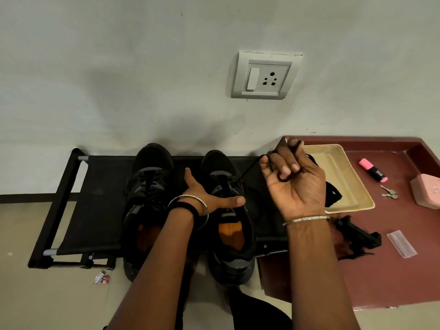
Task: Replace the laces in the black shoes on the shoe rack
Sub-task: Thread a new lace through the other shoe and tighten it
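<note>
While the left hand (pixel 209 198) grips one shoe (pixel 234 248) across its top, the right hand (pixel 295 184) holds a black lace (pixel 248 169) tight
This shoe and the other shoe (pixel 147 198) stand side by side on the shoe rack (pixel 95 198). The lace runs from the eyelets up to the right hand and loops round its curled fingers

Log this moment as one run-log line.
left hand: grips right black shoe | right hand: holds black lace taut from that shoe | place: shoe rack
</note>
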